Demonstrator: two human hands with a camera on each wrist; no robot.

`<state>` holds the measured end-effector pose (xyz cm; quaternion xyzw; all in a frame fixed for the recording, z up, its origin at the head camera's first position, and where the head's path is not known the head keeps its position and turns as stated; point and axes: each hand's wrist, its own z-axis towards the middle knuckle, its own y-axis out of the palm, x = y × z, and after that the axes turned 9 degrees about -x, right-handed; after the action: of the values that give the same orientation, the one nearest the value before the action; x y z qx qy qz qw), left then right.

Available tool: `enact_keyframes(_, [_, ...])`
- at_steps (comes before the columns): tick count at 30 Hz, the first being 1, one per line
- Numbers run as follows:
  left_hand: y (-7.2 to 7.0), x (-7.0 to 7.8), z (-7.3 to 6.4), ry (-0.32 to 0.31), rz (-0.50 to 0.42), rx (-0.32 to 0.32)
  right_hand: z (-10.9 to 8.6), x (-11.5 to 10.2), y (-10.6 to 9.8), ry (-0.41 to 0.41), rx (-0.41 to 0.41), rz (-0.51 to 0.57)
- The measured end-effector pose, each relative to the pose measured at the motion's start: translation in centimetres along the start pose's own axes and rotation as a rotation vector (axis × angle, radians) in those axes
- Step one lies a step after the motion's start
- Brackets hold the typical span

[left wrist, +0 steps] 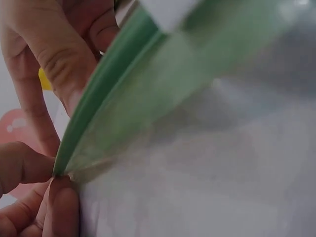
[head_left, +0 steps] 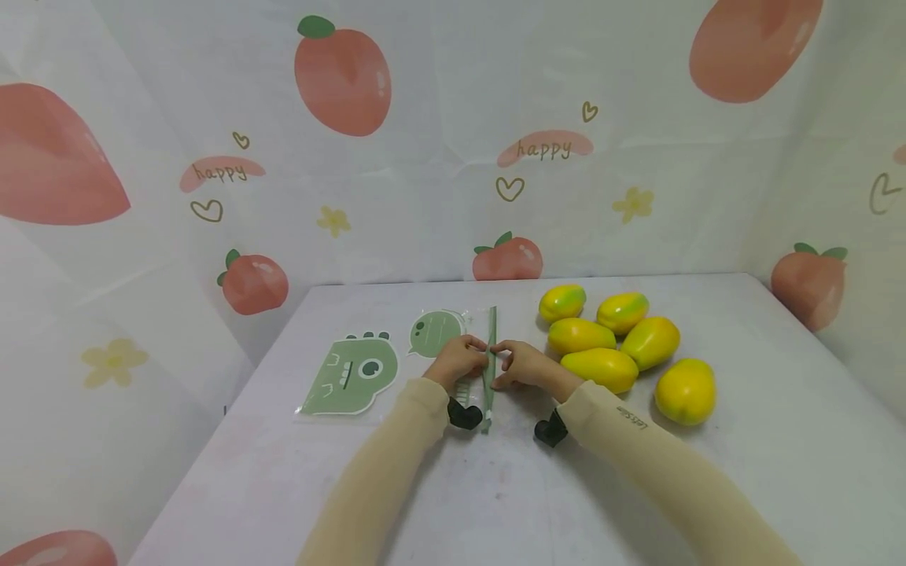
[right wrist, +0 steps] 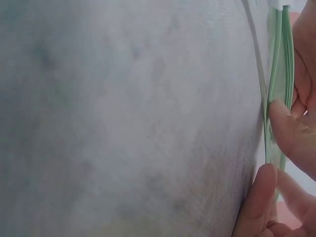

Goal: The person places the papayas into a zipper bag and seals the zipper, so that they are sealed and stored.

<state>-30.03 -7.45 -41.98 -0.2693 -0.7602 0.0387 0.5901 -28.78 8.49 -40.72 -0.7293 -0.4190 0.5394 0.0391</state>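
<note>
Bag (head_left: 385,373) laid flat on tabletop (head_left: 488,487), 9 o'clock of strip (head_left: 488,376). Strip pinched by left hand (head_left: 458,360) and right hand (head_left: 525,366). Mouth apparently being parted; firmer outward pull seemingly needed. Fruits (head_left: 602,369) placed at 3 o'clock.

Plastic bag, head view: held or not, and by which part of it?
Held: the plastic bag, by the green strip along its right edge. The left grip and right grip both pinch it partway along.
</note>
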Motion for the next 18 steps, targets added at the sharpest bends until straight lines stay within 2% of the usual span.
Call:
enact_keyframes(6, [-0.05, 0.04, -0.32, -0.013, -0.102, -0.024, -0.33, -0.38, 0.25, 0.001, 0.015, 0.034])
enact_keyframes(12, [-0.46, 0.04, -0.41, -0.042, -0.136, -0.060, -0.68, -0.55, 0.31, 0.011, 0.016, 0.069])
enact_keyframes(18, [-0.54, 0.45, -0.85, -0.022, -0.162, -0.081, -0.86, -0.64, 0.39, 0.015, 0.018, 0.075])
